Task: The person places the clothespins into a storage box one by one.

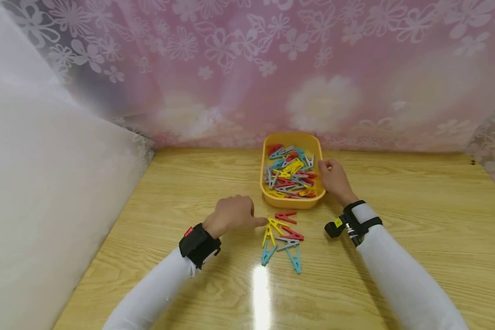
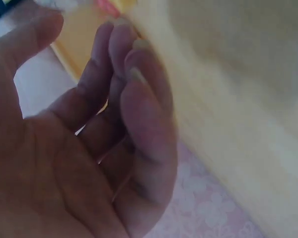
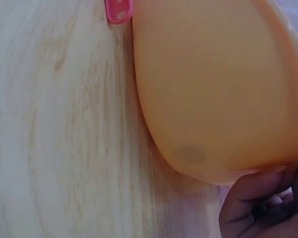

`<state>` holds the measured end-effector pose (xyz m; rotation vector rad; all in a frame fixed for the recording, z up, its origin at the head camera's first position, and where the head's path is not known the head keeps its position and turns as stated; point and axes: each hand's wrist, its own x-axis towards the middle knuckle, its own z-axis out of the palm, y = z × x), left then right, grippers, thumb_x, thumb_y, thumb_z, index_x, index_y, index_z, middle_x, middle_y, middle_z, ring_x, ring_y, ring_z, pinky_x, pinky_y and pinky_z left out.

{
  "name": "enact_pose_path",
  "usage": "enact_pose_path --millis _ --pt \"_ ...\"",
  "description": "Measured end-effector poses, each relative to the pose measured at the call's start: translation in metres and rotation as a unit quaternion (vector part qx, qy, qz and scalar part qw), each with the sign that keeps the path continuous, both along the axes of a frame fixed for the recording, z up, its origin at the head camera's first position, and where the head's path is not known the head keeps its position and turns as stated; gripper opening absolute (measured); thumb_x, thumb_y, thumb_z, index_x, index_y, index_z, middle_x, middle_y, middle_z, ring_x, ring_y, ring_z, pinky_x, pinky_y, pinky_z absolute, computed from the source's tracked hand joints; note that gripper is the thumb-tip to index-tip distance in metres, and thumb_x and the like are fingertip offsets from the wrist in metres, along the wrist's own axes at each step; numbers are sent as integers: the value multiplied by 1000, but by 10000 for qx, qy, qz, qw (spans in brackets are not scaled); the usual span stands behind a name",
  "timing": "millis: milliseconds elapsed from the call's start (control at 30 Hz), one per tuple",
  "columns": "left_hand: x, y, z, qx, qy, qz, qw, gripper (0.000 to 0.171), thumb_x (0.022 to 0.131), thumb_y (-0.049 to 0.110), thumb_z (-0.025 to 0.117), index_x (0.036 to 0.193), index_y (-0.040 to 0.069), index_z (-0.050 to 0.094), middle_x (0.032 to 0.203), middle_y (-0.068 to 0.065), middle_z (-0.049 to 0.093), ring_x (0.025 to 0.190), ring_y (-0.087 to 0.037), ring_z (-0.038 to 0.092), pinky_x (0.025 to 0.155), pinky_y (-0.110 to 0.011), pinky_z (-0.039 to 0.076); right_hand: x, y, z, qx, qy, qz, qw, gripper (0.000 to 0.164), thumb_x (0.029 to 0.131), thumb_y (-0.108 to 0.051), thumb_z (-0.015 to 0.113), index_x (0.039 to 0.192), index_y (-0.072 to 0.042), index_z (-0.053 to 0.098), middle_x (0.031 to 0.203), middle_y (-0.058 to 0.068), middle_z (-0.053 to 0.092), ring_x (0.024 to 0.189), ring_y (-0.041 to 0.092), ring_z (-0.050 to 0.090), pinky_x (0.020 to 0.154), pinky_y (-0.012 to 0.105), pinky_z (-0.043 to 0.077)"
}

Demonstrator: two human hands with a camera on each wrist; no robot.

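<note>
A yellow plastic basket (image 1: 293,202) stands against the curtain, holding many red, yellow, blue and grey clothespins (image 1: 286,183). At its right side, my right hand (image 1: 334,178) grips the rim with curled fingers; the right wrist view shows the fingers against the basket's outer wall (image 3: 213,99). In front of the basket my left hand (image 1: 234,213) hovers with nothing in it, fingers loosely bent. Its thumb points at a yellow clothespin (image 1: 273,222); whether they touch I cannot tell. Close by lie a red clothespin (image 1: 281,215), a grey clothespin (image 1: 291,241) and a blue clothespin (image 1: 295,262).
All of this sits on a wood-grain table (image 1: 214,284) that reflects a bright light streak. A pink flowered curtain (image 1: 239,91) hangs along the back edge. To the left rises a white cloth wall (image 1: 66,183).
</note>
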<state>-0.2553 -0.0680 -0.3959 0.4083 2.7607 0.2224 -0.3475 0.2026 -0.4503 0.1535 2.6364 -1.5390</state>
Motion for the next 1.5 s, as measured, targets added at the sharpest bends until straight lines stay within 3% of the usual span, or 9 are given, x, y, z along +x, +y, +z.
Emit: enact_pose_path --millis 167,433,633,1133,1367,1500 --pt "16 8 -16 44 -94 -169 9998 55 83 60 62 48 20 47 45 8 28 43 -11 31 44 -28 20 -2 3 0 -34 -11 -54 10000 52 104 -43 30 121 4 43 107 19 45 83 26 50 58 21 46" --pt "26 16 -32 159 -98 -277 9994 57 81 63 60 47 19 46 45 9 27 42 -10 32 42 -27 21 -3 5 -2 -96 18 -61 9999 50 104 -42 30 118 4 43 102 17 44 81 25 48 56 22 44" --pt "29 24 -35 -74 54 -284 9996 54 82 60 60 50 19 44 47 7 29 43 -11 33 42 -27 22 -3 4 -2 -109 20 -143 9998 48 103 -43 31 116 3 44 100 16 45 78 23 48 55 23 44" --pt "27 24 -34 -130 -160 -180 9996 50 85 54 57 52 19 42 49 7 30 43 -11 32 42 -28 22 -3 4 -3 -114 65 -73 9999 50 103 -44 30 113 3 43 97 16 44 76 24 48 54 23 43" --pt "28 30 -35 -440 -121 -121 9989 49 83 55 60 56 18 43 52 5 30 46 -12 32 44 -29 21 -2 3 -3 -106 29 -53 9999 50 103 -44 29 114 4 43 100 17 44 78 24 48 54 23 43" --pt "28 27 -33 -336 -174 10 9993 46 81 53 62 58 17 45 53 5 32 46 -12 33 45 -29 22 -2 2 -2 -132 -37 -35 9999 50 103 -43 29 115 4 42 102 18 45 79 25 49 55 23 44"
